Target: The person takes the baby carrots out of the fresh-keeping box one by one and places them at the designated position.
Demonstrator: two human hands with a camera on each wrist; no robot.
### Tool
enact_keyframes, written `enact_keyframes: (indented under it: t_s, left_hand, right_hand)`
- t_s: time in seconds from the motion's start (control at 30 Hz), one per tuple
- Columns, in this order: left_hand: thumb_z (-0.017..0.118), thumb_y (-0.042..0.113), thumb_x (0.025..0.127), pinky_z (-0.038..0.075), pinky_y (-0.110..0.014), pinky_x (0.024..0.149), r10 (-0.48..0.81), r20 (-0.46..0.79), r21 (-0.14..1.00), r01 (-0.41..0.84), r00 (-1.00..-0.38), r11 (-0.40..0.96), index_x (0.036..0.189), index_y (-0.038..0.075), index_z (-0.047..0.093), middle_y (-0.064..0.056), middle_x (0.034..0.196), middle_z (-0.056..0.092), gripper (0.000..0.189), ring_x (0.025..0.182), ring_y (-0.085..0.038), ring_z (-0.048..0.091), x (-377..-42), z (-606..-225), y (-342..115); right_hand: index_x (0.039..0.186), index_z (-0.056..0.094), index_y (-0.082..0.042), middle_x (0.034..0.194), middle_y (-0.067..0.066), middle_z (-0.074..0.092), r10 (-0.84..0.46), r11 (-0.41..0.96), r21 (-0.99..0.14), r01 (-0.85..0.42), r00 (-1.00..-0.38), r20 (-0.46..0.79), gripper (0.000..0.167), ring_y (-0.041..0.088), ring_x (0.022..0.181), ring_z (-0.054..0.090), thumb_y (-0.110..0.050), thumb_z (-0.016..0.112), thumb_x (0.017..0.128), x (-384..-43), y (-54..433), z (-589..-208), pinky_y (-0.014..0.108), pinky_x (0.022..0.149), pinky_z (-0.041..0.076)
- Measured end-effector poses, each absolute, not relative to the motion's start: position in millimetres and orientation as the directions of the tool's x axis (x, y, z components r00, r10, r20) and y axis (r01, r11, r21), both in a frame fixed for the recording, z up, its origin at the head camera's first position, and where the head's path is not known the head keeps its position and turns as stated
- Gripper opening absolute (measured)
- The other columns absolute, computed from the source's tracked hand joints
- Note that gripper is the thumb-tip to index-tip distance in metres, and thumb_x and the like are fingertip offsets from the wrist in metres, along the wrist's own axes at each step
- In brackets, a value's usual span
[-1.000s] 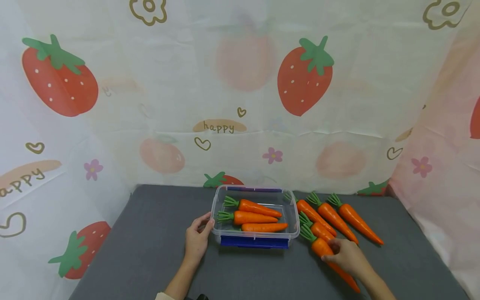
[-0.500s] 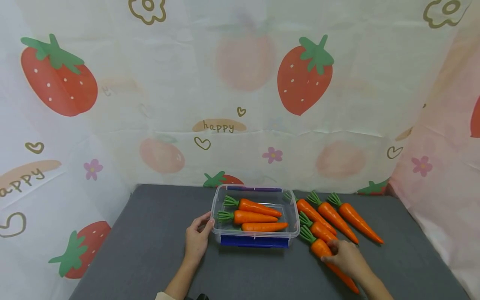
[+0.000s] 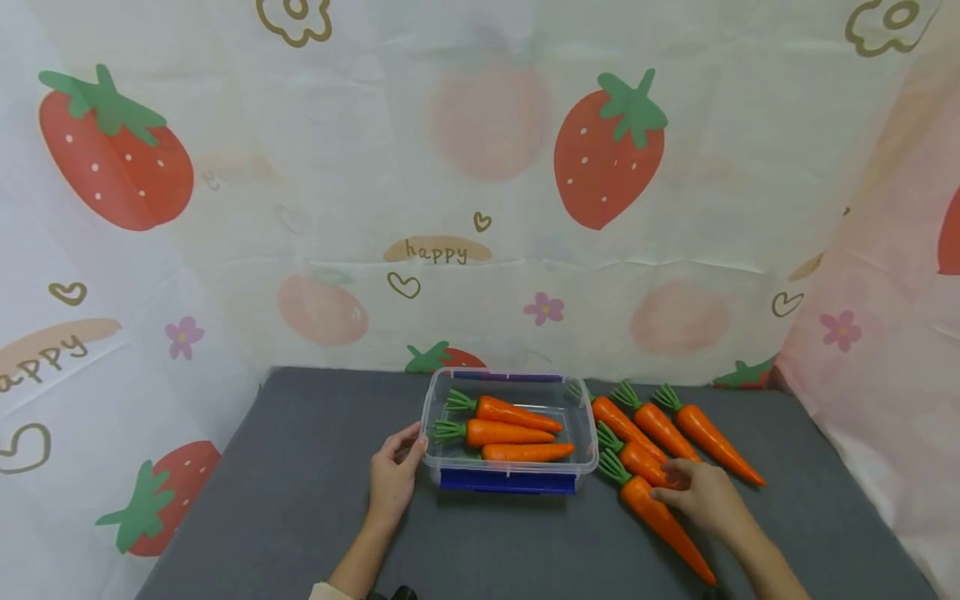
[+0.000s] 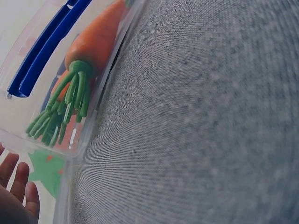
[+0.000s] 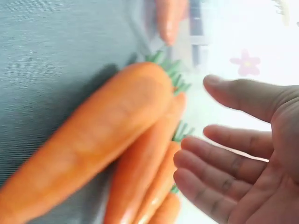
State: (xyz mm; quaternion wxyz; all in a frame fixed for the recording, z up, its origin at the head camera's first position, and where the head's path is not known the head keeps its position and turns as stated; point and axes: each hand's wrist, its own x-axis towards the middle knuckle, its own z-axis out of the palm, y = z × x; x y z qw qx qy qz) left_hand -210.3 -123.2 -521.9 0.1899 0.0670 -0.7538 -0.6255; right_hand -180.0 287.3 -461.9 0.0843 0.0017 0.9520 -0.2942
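A clear plastic container (image 3: pixel 585 460) with blue latches stands mid-table, three orange carrots (image 3: pixel 512 433) with green tops lying inside. At its left side, my left hand (image 3: pixel 392 479) touches the wall near the front corner; the fingers (image 4: pixel 20 179) look straight in the left wrist view. My right hand (image 3: pixel 708 497) is over the carrots right of the container, beside the front carrot (image 3: pixel 663 521) and over the lower end of the carrot behind it (image 3: pixel 640 461). Thumb and fingers are spread, with nothing between them in the right wrist view.
Three more carrots lie slanted behind, the rightmost carrot (image 3: pixel 717 446) farthest from the container. A dark grey cloth (image 3: pixel 315 475) covers the table. A printed strawberry curtain (image 3: pixel 480 183) hangs along the back and sides.
My right hand has let go of the front carrot and moved slightly up and right, toward the carrot behind it. The left hand and container stay in place.
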Motion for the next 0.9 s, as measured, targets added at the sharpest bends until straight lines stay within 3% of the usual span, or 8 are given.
enact_keyframes:
  t_s: [0.4,0.6,0.9]
  left_hand:
    - [0.068,0.012,0.091,0.047,-0.013,0.071,-0.342,0.226,0.967,0.168,-0.912,0.191,0.116,0.0,0.069,-0.02,0.106,0.068,0.028,0.086,0.008,0.056,-217,-534,-126]
    - [0.068,0.013,0.091,0.047,-0.013,0.072,-0.339,0.219,0.969,0.163,-0.915,0.187,0.117,0.0,0.069,-0.02,0.108,0.068,0.029,0.086,0.007,0.056,-217,-534,-126]
    - [0.069,0.011,0.09,0.047,-0.013,0.07,-0.341,0.22,0.968,0.163,-0.914,0.19,0.116,0.001,0.07,-0.019,0.106,0.068,0.028,0.085,0.007,0.057,-215,-531,-125]
  right_hand:
    - [0.127,0.06,0.002,0.12,0.022,0.066,-0.114,0.707,-0.705,-0.059,-0.993,-0.031,0.054,0.031,0.104,0.064,-0.032,0.072,0.088,-192,272,-433,0.041,0.083,0.055]
    - [0.127,0.061,0.0,0.123,0.02,0.065,-0.165,0.688,-0.707,-0.162,-0.984,0.065,0.051,0.035,0.11,0.061,-0.032,0.071,0.089,-202,260,-426,0.044,0.089,0.054]
    - [0.124,0.063,0.0,0.119,0.018,0.066,-0.243,0.663,-0.697,-0.274,-0.959,0.147,0.045,0.034,0.105,0.062,-0.026,0.072,0.088,-216,238,-426,0.038,0.084,0.055]
